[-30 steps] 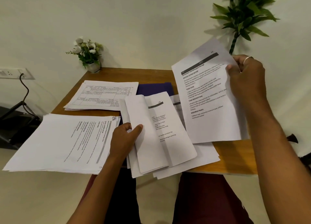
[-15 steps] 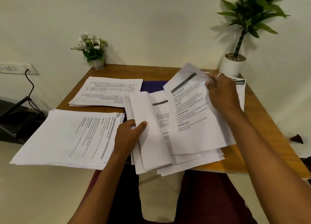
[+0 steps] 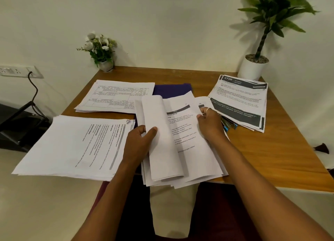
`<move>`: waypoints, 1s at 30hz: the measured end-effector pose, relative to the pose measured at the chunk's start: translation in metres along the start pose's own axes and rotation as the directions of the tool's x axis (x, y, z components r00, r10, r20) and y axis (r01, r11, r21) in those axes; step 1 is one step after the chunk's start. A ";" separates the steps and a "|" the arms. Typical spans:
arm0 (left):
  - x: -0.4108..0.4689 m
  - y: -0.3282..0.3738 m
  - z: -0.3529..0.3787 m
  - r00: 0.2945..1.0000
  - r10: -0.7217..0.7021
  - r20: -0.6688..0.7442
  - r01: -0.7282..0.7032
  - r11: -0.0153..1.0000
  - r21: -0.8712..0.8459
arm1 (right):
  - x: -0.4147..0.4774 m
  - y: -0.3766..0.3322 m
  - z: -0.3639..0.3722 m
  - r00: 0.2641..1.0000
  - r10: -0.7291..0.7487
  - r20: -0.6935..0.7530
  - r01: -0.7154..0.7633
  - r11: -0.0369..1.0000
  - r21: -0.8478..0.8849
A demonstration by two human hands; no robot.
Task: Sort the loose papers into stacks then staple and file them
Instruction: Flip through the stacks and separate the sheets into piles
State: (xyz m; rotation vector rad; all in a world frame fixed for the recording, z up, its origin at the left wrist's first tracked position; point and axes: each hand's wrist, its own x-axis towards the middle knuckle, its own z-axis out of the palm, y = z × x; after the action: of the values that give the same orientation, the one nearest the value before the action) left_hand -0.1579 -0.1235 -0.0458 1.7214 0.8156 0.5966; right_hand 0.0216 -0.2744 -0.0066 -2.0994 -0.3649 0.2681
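A loose pile of printed sheets (image 3: 182, 150) lies at the near middle of the wooden table (image 3: 262, 154), hanging over the front edge. My left hand (image 3: 139, 143) grips several sheets folded back at the pile's left side, thumb on top. My right hand (image 3: 209, 125) pinches the right edge of the pile's top sheet. Three sorted stacks lie around it: one at the near left (image 3: 75, 146), one with tables at the back left (image 3: 115, 96), and one with dark header bars at the back right (image 3: 240, 101). A blue stapler (image 3: 228, 126) peeks out beside my right wrist.
A purple folder (image 3: 171, 89) lies under the papers at the back middle. A small flower pot (image 3: 104, 63) and a tall plant in a white pot (image 3: 253, 67) stand along the wall. A socket with a black cable (image 3: 30, 83) is at the left.
My right hand carried a sheet to the back-right stack, let it go there, and came back to the middle pile's top sheet. The left hand kept its grip.
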 end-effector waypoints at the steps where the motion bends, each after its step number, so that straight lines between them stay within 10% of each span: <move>1: 0.000 0.001 0.000 1.000 0.002 0.003 -0.002 1.000 0.003 | 0.000 -0.002 0.002 1.000 -0.011 -0.025 0.010 1.000 -0.014; 17: 0.001 -0.001 0.001 1.000 0.019 -0.014 -0.019 0.999 0.050 | -0.006 -0.005 0.018 0.992 -0.120 -0.027 0.120 0.993 0.004; 30: -0.002 0.003 0.002 0.998 0.047 -0.042 -0.042 0.992 0.118 | 0.020 0.028 -0.028 0.986 -0.059 -0.158 -0.009 0.916 -0.401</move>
State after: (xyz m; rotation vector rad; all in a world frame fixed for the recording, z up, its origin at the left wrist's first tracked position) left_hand -0.1572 -0.1264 -0.0438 1.8427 0.8599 0.6303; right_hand 0.0536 -0.3032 -0.0164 -2.4983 -0.3686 -0.0043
